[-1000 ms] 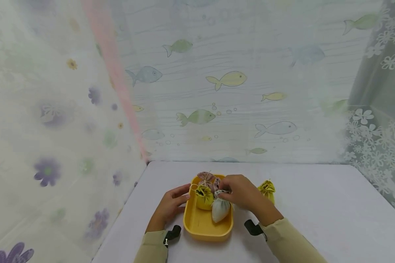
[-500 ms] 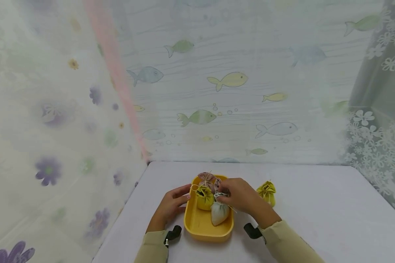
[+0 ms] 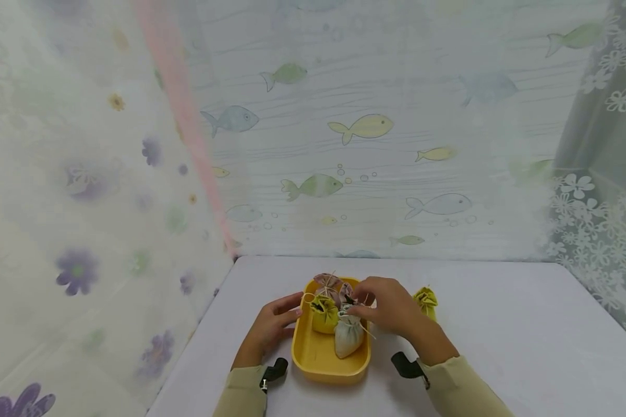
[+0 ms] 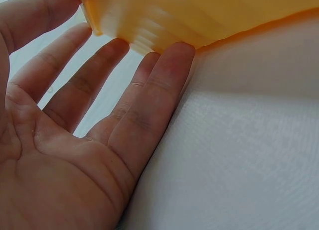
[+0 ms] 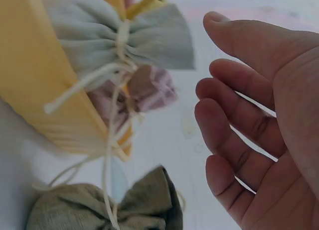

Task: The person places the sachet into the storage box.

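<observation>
1. Tray: the yellow tray (image 3: pixel 313 354) stands on the tabletop (image 3: pixel 506 330) at the bottom centre of the head view.
2. Tray contents: the grey bag (image 3: pixel 348 339) lies toward the right wall. The yellow bag (image 3: pixel 323 321) sits to its left, and the pink bags (image 3: pixel 345 291) are grouped at the far end. Each neck is gathered; pale cord shows on the grey and pink bags.
3. Right hand (image 3: pixel 393 304): positioned at the right edge of the tray, near the neck of the grey bag. In the right wrist view the fingers (image 5: pixel 219 125) are loosely bent, released and apart from this bag.
4. Left hand (image 3: pixel 272 321): placed at the left side of the tray. In the left wrist view the fingers (image 4: pixel 169 80) are extended, with tips against the tray wall; they are not clenched.
5. Loose bag: the yellow-green bag (image 3: pixel 425 298) rests on the tabletop outside the tray, right of centre in the head view and partly hidden by the right arm. In the right wrist view it appears darker, at lower left.
6. Surroundings: the fish-print sheet (image 3: pixel 365 174) hangs behind the tabletop; the flower-print sheet (image 3: pixel 99 231) covers the left of the frame.
</observation>
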Motion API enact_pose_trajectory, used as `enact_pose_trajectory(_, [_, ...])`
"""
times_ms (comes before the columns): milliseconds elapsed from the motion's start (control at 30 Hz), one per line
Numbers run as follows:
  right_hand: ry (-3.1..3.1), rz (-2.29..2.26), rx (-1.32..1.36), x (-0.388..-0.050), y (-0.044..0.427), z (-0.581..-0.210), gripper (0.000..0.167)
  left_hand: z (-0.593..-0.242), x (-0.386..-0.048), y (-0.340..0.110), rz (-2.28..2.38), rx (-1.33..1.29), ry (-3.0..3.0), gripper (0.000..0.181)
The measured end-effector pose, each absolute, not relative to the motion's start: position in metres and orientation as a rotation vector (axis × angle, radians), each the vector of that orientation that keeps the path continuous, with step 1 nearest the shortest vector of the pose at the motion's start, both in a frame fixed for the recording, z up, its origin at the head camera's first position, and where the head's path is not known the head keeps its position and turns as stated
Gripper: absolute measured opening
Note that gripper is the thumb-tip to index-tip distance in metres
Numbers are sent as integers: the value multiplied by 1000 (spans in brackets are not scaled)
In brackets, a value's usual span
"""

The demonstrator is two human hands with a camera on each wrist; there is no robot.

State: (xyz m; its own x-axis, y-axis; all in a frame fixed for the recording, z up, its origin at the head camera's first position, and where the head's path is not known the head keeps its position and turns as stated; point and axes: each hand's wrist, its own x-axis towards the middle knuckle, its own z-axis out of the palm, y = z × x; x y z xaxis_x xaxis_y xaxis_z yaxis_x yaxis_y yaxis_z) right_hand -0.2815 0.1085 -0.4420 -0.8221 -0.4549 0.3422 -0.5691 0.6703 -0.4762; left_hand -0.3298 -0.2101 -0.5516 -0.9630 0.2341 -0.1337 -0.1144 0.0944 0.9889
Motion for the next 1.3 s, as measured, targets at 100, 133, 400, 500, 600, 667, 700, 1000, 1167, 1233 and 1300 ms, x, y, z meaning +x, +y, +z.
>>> enact_pose_trajectory(100, [-2653, 903, 758, -279, 117, -442, 23, -551, -329, -210, 1952, 124, 2112, 68])
enact_pose_trajectory(133, [-2640, 913, 733, -279, 120, -442, 22, -551, -329, -210, 1952, 129, 2110, 69])
enact_pose_trajectory(400, [-2540, 913, 601, -273, 141, -447, 21, -551, -329, -210, 1946, 131, 2118, 69])
enact_pose_trajectory(500, [-2512, 906, 563, -270, 148, -450, 23, -551, -328, -210, 1939, 130, 2123, 70])
enact_pose_trajectory(600, [-2499, 912, 532, -269, 155, -454, 27, -550, -328, -210, 1940, 134, 2120, 70])
enact_pose_trajectory(667, [-2504, 915, 513, -269, 159, -457, 30, -549, -328, -210, 1943, 132, 2116, 70])
enact_pose_trajectory(700, [-2514, 912, 505, -269, 161, -458, 31, -549, -328, -210, 1944, 131, 2115, 70])
enact_pose_trajectory(1000, [-2624, 878, 423, -270, 175, -470, 47, -550, -327, -208, 1931, 133, 2132, 68])
enact_pose_trajectory(1167, [-2663, 810, 458, -276, 176, -476, 55, -551, -328, -208, 1936, 137, 2139, 68])
enact_pose_trajectory(1233, [-2682, 791, 472, -278, 175, -478, 57, -551, -328, -209, 1943, 134, 2136, 69])
enact_pose_trajectory(1300, [-2701, 784, 482, -279, 174, -480, 58, -551, -329, -209, 1943, 136, 2137, 69])
